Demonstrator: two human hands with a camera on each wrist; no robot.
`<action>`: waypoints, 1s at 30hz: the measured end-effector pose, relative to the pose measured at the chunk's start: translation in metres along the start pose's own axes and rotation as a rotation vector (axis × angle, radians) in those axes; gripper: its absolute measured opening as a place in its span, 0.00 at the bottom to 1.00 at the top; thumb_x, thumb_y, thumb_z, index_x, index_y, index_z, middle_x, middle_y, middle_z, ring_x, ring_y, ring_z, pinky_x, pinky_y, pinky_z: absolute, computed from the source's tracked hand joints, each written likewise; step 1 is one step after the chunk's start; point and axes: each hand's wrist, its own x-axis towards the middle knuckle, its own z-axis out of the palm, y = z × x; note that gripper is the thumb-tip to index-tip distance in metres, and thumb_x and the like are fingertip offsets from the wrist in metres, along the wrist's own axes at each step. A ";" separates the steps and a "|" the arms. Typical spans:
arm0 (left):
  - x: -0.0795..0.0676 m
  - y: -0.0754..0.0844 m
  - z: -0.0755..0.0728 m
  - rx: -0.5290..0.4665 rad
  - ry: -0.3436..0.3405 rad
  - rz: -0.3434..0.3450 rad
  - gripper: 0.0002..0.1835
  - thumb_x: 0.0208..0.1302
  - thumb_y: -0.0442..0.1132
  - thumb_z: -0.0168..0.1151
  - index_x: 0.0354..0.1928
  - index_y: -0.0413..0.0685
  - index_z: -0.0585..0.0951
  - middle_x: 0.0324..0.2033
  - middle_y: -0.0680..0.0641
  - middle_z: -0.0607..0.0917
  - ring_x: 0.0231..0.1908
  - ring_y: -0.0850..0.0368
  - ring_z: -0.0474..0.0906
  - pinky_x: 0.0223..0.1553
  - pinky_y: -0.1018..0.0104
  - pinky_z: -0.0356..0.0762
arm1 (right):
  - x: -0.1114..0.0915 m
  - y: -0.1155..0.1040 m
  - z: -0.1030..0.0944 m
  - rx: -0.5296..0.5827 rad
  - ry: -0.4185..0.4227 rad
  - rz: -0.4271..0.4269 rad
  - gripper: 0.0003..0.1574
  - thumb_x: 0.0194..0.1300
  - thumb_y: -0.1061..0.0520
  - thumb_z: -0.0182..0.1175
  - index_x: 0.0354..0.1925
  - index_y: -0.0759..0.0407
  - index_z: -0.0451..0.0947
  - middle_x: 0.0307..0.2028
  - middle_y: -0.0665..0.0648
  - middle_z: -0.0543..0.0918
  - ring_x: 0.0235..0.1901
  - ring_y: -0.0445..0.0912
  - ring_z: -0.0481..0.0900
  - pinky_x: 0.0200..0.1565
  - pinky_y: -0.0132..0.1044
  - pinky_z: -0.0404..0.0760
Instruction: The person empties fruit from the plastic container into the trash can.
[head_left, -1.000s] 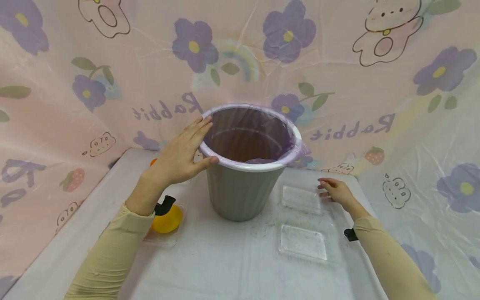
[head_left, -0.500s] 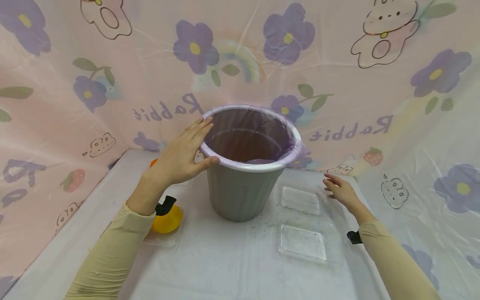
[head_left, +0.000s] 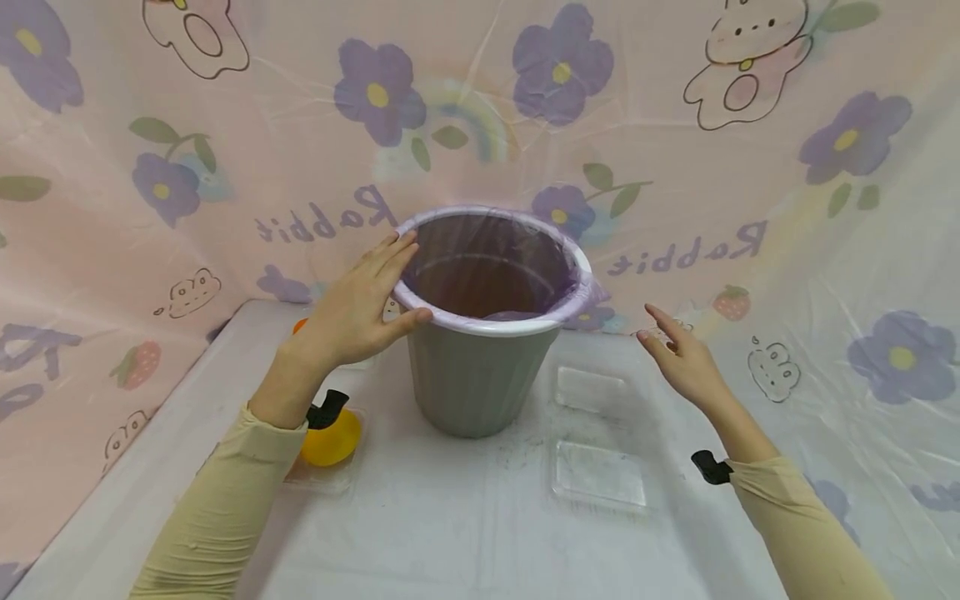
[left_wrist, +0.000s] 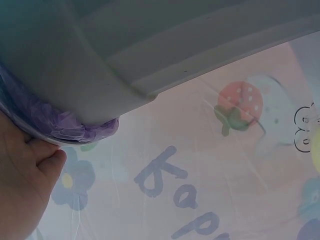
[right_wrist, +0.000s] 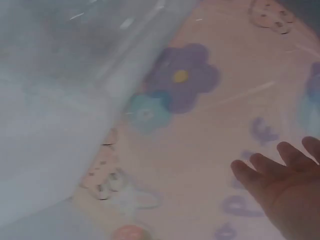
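Note:
A grey bin (head_left: 472, 383) with a white rim stands upright on the white-covered table. A thin purple trash bag (head_left: 581, 304) lines it, folded over the rim and bunched at the right. My left hand (head_left: 360, 304) rests on the bin's left rim, fingers extended and thumb at the front. In the left wrist view, the hand (left_wrist: 22, 180) touches the rim beside the bag's crumpled edge (left_wrist: 65, 122). My right hand (head_left: 686, 367) hovers right of the bin, apart from it, fingers spread and holding nothing. The right wrist view also shows this hand (right_wrist: 290, 190) holding nothing.
Clear plastic trays (head_left: 600, 475) lie right of the bin. At left, a rounded yellow object (head_left: 332, 439) sits in another clear tray (head_left: 341, 483), partly behind the left wrist. An orange thing (head_left: 300, 325) peeks out behind the left hand. A patterned curtain (head_left: 480, 125) encloses the table.
My right hand has risen from beside the far clear tray, and its fingers have spread. The left hand stays on the rim. The head view has shifted slightly.

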 end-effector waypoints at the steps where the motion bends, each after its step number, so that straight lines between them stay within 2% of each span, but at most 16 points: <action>1: 0.000 0.000 0.000 0.001 0.000 0.000 0.47 0.64 0.68 0.46 0.73 0.42 0.53 0.73 0.48 0.51 0.73 0.50 0.42 0.71 0.51 0.45 | -0.001 -0.009 -0.001 0.000 0.007 -0.010 0.36 0.71 0.37 0.46 0.73 0.35 0.49 0.72 0.59 0.55 0.68 0.64 0.56 0.62 0.64 0.60; 5: 0.001 -0.001 0.000 0.008 -0.001 0.003 0.47 0.64 0.68 0.46 0.73 0.43 0.52 0.74 0.48 0.50 0.73 0.50 0.42 0.71 0.51 0.45 | -0.002 -0.048 -0.006 -0.003 0.023 -0.050 0.35 0.73 0.37 0.42 0.73 0.30 0.43 0.74 0.49 0.49 0.71 0.61 0.49 0.65 0.65 0.52; 7: 0.001 -0.001 0.000 0.012 -0.004 0.004 0.47 0.64 0.68 0.45 0.73 0.43 0.52 0.74 0.49 0.50 0.73 0.49 0.43 0.71 0.51 0.45 | 0.000 -0.067 -0.007 0.002 0.027 -0.083 0.35 0.73 0.38 0.40 0.73 0.31 0.41 0.74 0.47 0.46 0.72 0.58 0.45 0.67 0.63 0.47; 14: 0.002 -0.002 0.000 0.016 -0.012 0.004 0.46 0.64 0.68 0.45 0.73 0.44 0.52 0.74 0.50 0.49 0.73 0.49 0.43 0.72 0.53 0.45 | 0.014 -0.116 -0.005 -0.031 0.045 -0.238 0.40 0.74 0.39 0.40 0.75 0.48 0.39 0.74 0.45 0.41 0.73 0.44 0.39 0.72 0.51 0.41; 21: 0.002 -0.002 -0.001 0.004 -0.012 -0.002 0.47 0.64 0.69 0.45 0.73 0.43 0.52 0.74 0.49 0.50 0.73 0.49 0.43 0.71 0.52 0.45 | 0.033 -0.146 0.001 -0.129 -0.016 -0.311 0.46 0.73 0.36 0.39 0.74 0.61 0.39 0.74 0.53 0.41 0.73 0.47 0.37 0.72 0.47 0.39; 25: 0.001 -0.002 -0.001 0.010 -0.013 -0.004 0.47 0.64 0.69 0.45 0.73 0.43 0.52 0.74 0.49 0.50 0.73 0.49 0.43 0.71 0.52 0.45 | 0.036 -0.158 0.004 -0.201 -0.038 -0.327 0.49 0.71 0.33 0.38 0.74 0.63 0.40 0.74 0.56 0.42 0.73 0.48 0.36 0.72 0.48 0.39; 30: 0.000 -0.002 -0.001 0.012 -0.009 0.000 0.47 0.64 0.69 0.45 0.73 0.43 0.52 0.74 0.49 0.50 0.73 0.49 0.43 0.72 0.52 0.45 | 0.037 -0.171 0.006 -0.248 -0.103 -0.315 0.50 0.70 0.30 0.37 0.74 0.62 0.43 0.75 0.52 0.39 0.73 0.48 0.33 0.71 0.52 0.40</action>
